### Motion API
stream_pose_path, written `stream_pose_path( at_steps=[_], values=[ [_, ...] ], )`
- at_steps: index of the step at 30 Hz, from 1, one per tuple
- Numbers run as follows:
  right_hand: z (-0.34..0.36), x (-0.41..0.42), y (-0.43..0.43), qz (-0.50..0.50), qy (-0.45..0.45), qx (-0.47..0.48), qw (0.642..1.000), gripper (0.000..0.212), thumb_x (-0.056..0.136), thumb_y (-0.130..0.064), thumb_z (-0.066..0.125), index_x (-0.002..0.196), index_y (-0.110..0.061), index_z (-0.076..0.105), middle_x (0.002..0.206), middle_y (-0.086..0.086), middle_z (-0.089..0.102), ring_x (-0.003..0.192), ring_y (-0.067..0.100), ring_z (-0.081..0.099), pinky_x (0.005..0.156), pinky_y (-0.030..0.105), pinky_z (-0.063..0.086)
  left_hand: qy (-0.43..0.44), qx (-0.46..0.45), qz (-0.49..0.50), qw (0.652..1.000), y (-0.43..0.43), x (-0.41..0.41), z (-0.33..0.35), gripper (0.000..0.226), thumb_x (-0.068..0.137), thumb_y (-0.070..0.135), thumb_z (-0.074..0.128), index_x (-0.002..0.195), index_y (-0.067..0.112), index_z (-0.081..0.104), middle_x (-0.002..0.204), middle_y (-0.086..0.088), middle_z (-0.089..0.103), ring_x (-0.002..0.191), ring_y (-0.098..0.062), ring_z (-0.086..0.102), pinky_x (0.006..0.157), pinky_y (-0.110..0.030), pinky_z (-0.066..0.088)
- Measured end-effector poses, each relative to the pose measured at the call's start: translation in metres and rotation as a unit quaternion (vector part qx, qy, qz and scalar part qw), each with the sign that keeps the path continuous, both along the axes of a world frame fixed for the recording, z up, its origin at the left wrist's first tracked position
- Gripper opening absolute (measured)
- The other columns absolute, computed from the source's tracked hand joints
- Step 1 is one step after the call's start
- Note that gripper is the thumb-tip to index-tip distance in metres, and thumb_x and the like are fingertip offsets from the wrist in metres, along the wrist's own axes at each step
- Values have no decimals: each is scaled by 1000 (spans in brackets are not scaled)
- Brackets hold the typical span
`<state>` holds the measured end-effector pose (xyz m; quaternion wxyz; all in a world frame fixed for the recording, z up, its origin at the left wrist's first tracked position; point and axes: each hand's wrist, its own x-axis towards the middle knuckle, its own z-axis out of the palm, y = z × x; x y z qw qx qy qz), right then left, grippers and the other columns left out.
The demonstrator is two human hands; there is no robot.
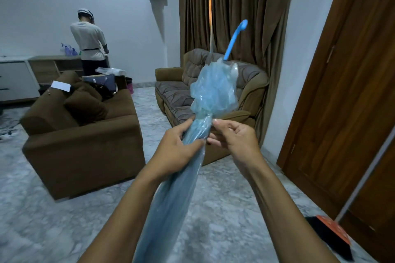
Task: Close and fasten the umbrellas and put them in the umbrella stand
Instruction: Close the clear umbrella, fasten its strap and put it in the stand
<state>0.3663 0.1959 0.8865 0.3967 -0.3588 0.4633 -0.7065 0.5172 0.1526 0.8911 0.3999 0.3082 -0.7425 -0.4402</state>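
At centre, the closed umbrella (213, 92) points toward one o'clock; left grip (179, 151) holds it, right grip (233, 136) pinches its folds. Fastening and stowing seem left.

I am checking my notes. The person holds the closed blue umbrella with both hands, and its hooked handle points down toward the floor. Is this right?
Not quite. The head view shows the left hand and right hand holding the closed blue umbrella, but its hooked handle points up and away from the person, not down.
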Motion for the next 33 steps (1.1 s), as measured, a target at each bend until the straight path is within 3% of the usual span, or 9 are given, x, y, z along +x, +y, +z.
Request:
stream_pose_path(
  at_steps=[4, 8, 11, 14, 18, 21, 25, 28, 33],
  values=[
    [-4, -6, -1, -9, -27, -6, 1000, 17, 77, -19, 75, 83, -5, 70, 73, 5, 74, 64, 10, 69, 61, 18, 57, 111, 70, -59, 990, 1, 1, -3, 53, 87, -3, 65, 133, 18, 52, 114, 11, 69, 100, 1, 67, 78, -11, 50],
    [-7, -4, -2, -33, 10, -5, 999, 41, 60, -41, 86, 80, -6, 77, 86, 18, 70, 78, 25, 62, 75, 34, 53, 178, 144, -103, 968, 4, -4, -9, 52, 81, 7, 66, 131, 15, 55, 108, -3, 73, 88, -14, 71, 71, -21, 54],
    [-5, -2, -1, -7, -43, 17, 999, 35, 68, -32, 83, 84, -4, 72, 90, 19, 74, 78, 26, 68, 74, 33, 57, 164, 162, -109, 967, 2, -10, -9, 47, 85, 8, 65, 130, 19, 57, 106, -9, 71, 82, -16, 69, 68, -25, 55],
    [0, -1, 0, -15, -64, 18, 998, 26, 78, -19, 79, 90, 2, 69, 92, 22, 75, 84, 29, 72, 81, 37, 60, 81, 134, -74, 985, -4, -10, -7, 46, 80, 26, 72, 124, 36, 62, 123, -15, 54, 100, -19, 64, 82, -21, 54],
    [1, 4, 0, -123, 29, 29, 992, 18, 73, -21, 85, 75, -7, 74, 77, 10, 77, 74, 19, 72, 72, 32, 60, -73, -26, 71, 995, -5, -7, -2, 46, 87, 25, 69, 130, 31, 56, 114, -2, 49, 85, 0, 49, 70, 2, 39],
    [4, 12, 1, -191, 108, 25, 975, 18, 69, -25, 88, 69, -13, 75, 66, -1, 75, 60, 4, 67, 59, 19, 55, -54, -61, 79, 994, 4, -12, -4, 45, 88, 17, 63, 131, 27, 55, 117, 4, 60, 94, -2, 59, 78, -12, 48],
    [11, 15, 3, -187, 156, 12, 970, 16, 68, -23, 89, 67, -14, 76, 63, -3, 74, 60, 6, 68, 61, 23, 59, -27, -51, 54, 997, 8, -12, -7, 51, 82, 25, 72, 126, 40, 51, 116, 15, 60, 104, -1, 60, 86, -22, 53],
    [13, 16, 4, -148, 171, 1, 974, 10, 73, -17, 85, 72, -12, 77, 59, -4, 73, 56, 4, 66, 57, 22, 57, -49, -60, 93, 993, 2, -10, -10, 61, 80, 33, 75, 136, 24, 53, 120, 8, 62, 107, -8, 60, 92, -30, 53],
    [14, 11, 4, -74, 150, -29, 986, 11, 78, -4, 79, 74, -13, 74, 65, -1, 74, 66, 13, 71, 67, 27, 61, 0, -19, 49, 999, -7, -2, -9, 35, 86, 21, 71, 119, 28, 63, 108, 11, 71, 102, -6, 67, 83, -19, 54]
  ],
)
